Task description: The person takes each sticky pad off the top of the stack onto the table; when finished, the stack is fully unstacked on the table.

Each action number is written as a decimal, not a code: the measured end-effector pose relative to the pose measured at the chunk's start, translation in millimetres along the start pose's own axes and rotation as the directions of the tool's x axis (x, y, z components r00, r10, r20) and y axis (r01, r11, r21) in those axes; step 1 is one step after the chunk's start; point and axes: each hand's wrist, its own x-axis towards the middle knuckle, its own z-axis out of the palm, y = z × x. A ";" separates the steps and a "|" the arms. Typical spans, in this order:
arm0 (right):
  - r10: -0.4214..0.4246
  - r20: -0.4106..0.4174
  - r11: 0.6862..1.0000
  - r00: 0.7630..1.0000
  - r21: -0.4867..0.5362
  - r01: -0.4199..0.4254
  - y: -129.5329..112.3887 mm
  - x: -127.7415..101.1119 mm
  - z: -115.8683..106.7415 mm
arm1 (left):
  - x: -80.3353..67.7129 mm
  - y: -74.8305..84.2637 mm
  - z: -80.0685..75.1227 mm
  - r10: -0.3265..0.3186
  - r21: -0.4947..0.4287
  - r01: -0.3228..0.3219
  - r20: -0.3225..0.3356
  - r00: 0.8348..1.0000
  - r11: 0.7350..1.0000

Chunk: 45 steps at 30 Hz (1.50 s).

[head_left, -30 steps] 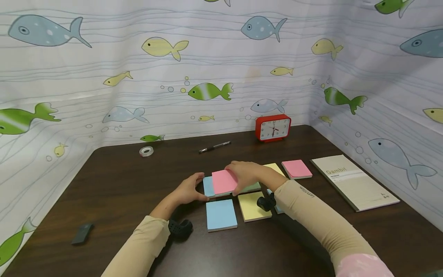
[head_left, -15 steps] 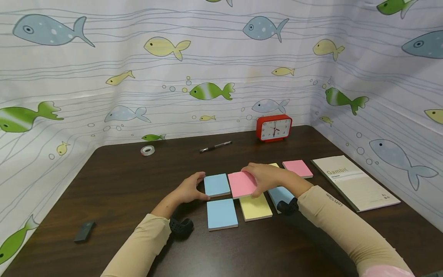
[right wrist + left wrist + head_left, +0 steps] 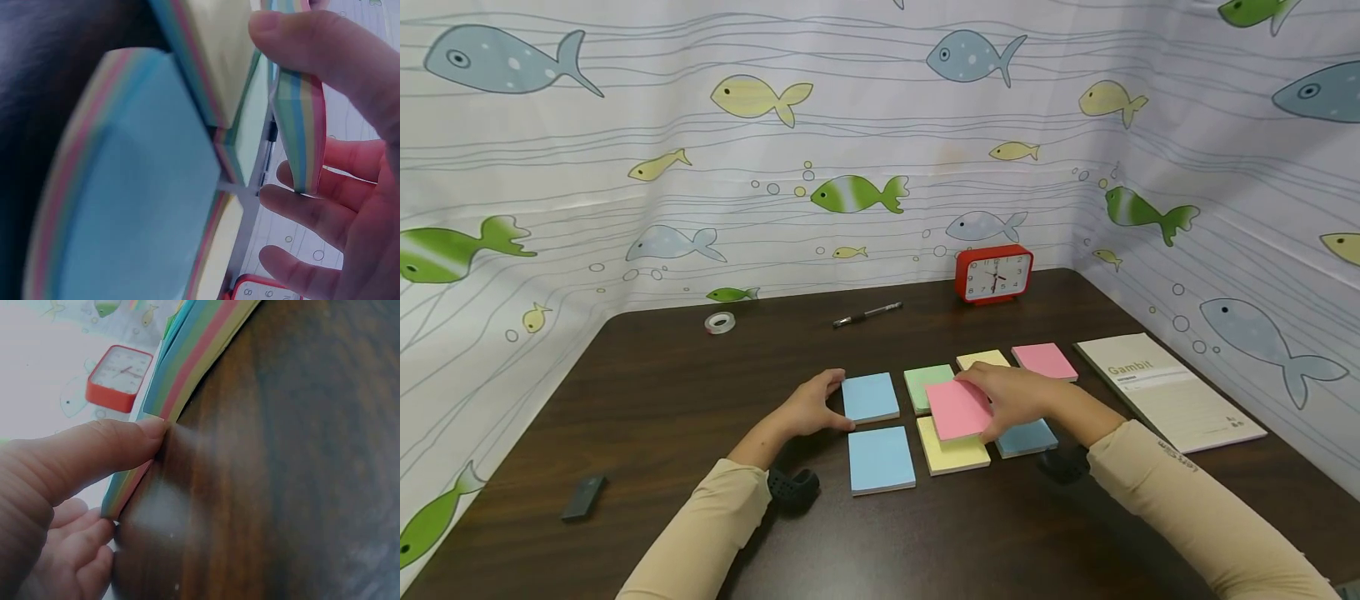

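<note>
Right hand (image 3: pixel 1018 400) pinches the pink pad (image 3: pixel 958 409) in its grip above the yellow pad (image 3: pixel 953 451), left hand (image 3: pixel 808 408) thumb pressing the blue pad (image 3: pixel 869 397) on the tabletop (image 3: pixel 647 400).

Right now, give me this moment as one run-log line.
left hand: thumb touches blue pad edge | right hand: fingers hold pink pad above yellow pad | table: green pad uncovered
</note>
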 end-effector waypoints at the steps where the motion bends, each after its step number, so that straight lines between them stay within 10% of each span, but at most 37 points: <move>1: 0.004 0.000 1.000 1.000 0.000 -0.004 1.0 -2.6 0.6 | 0.1 0.1 0.0 -0.001 0.003 0.001 0.000 1.000 1.000; 45: 0.104 -0.056 0.994 0.993 0.032 -0.102 80.7 -90.8 -17.4 | 1.2 -3.8 2.8 0.007 0.001 -0.007 -0.010 1.000 1.000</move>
